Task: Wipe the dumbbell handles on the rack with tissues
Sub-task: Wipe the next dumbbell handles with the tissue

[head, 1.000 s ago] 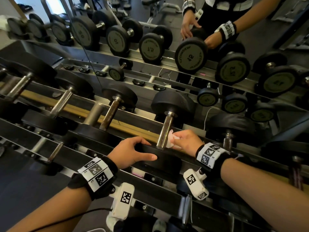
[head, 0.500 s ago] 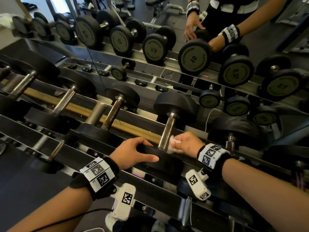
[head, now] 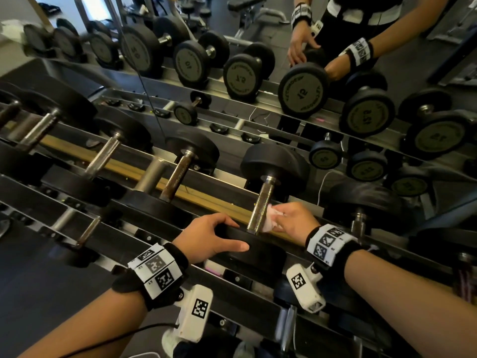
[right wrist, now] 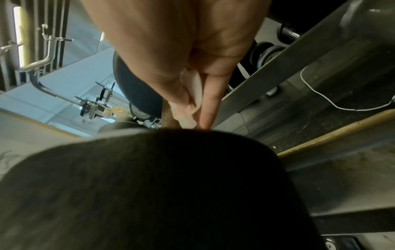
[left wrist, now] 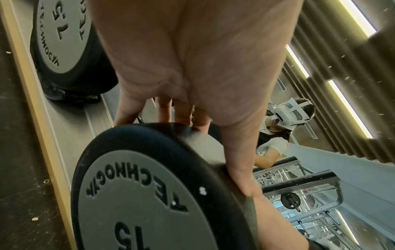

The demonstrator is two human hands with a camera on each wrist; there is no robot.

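One handle (head: 261, 205) mid-wipe, tissue (head: 269, 220) pinched by right hand (head: 293, 220). Left hand (head: 206, 237) gripping near weight head (head: 258, 248) (steadying). Handles further left apparently unwiped.

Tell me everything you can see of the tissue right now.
The tissue is a small, white, crumpled wad, soft paper by its look. The right hand pinches it between thumb and fingers and presses it against the right side of the knurled metal handle, near its lower end, just above the dumbbell's near black head. Most of it is hidden in the fingers.
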